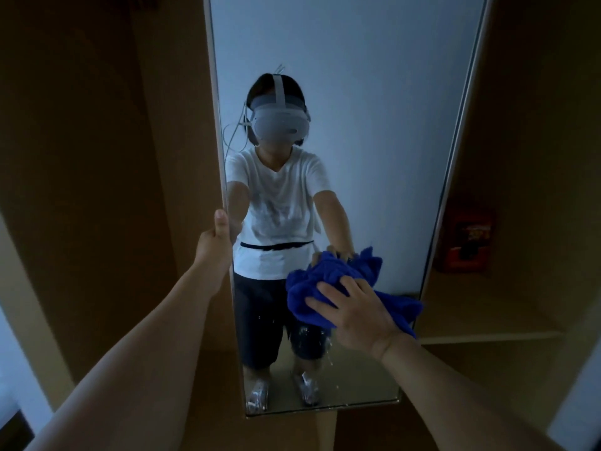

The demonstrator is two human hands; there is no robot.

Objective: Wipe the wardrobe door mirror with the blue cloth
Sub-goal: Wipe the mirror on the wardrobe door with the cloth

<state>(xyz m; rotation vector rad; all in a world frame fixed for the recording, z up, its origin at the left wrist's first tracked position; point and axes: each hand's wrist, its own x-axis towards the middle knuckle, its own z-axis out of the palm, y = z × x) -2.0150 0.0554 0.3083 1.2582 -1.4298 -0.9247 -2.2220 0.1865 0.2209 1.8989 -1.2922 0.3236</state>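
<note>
Right hand [357, 315] nearest, fingers spread, pressing bunched cloth [335, 281] flat to mirror [357, 125], low on the glass. Mirror's long axis runs upward from it. Left hand [216, 244] clasps the door's left edge.
</note>
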